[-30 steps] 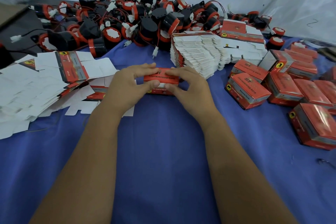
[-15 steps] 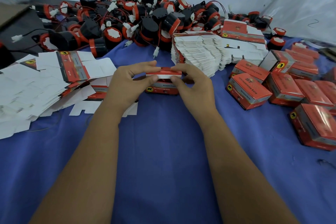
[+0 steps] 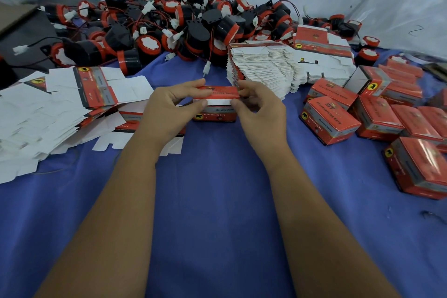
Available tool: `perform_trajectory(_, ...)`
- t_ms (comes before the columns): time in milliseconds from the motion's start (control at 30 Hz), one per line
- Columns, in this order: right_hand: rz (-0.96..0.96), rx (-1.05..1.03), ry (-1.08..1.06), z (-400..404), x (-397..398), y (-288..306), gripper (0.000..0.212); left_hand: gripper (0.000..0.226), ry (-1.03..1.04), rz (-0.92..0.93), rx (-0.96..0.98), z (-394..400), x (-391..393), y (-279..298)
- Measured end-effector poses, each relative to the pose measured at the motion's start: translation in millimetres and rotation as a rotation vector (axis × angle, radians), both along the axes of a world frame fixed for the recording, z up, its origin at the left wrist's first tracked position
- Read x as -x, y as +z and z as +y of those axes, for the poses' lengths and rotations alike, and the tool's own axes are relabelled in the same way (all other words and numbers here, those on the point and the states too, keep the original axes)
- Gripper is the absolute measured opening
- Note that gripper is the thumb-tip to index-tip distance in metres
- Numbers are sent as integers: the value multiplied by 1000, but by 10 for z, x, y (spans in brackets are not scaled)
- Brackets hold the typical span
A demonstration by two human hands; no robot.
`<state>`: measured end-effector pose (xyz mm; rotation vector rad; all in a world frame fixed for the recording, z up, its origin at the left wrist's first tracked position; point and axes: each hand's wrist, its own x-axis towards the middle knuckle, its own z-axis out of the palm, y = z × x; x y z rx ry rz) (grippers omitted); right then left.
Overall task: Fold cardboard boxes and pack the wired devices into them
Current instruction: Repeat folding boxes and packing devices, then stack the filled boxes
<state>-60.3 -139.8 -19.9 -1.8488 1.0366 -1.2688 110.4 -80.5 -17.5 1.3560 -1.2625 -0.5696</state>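
Since a second ago we have lifted the lid of the small red printed cardboard box (image 3: 216, 106), so its white tuck flap now shows along the front edge where the top earlier lay pressed flat. Our left hand (image 3: 167, 109) pinches the lid's left end between thumb and forefinger, and our right hand (image 3: 257, 109) pinches the right end the same way; gripping both ends keeps the flap square to the opening, which we judge is for tucking it in. That box sits on the blue cloth-covered table (image 3: 217, 189), in the middle, between our hands. Whether a device is already inside we cannot tell. Behind lies the heap of black-and-red round wired devices (image 3: 169, 31), within reach for the next fill. A stack of flat white unfolded box blanks (image 3: 263, 70) stands just behind the right hand, more loose blanks (image 3: 48, 116) spread at left, and closed red boxes (image 3: 377, 113) gather at right, clear of the working spot.
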Motion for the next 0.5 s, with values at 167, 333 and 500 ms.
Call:
perform_trajectory(167,-3,62,-38,4,-39,0,15,24,34,29,21,-10,25,3)
perform_trajectory(333,15,98,11,-28,10,-24,9,29,-14,76,-6,2,17,4)
perform_trajectory(500,82,157,107,-45,101,-40,12,39,-56,20,-38,44,-14,-5)
